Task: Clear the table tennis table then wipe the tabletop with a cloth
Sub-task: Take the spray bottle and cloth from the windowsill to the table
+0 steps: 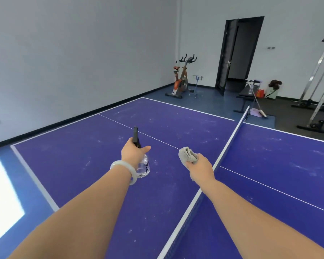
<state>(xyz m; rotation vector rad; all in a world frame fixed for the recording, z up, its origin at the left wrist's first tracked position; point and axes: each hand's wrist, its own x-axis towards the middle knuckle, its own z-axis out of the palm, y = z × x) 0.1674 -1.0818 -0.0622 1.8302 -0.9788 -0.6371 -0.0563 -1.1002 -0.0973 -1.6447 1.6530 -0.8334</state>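
Note:
The purple table tennis table [82,165] spreads below me, its top speckled with white dust marks. My left hand [132,153] grips a clear spray bottle [143,167] with a black nozzle that points away over the left half. My right hand [200,168] holds a bunched grey cloth [187,155] above the left half, close to the net [224,154]. The net crosses the table from near right to far right.
An orange exercise bike [181,79] stands by the far wall. A dark open door [238,53], a black bench [245,94], a broom [258,105] and metal gym frames [318,81] lie beyond the table's far side. Blue floor runs along the left edge.

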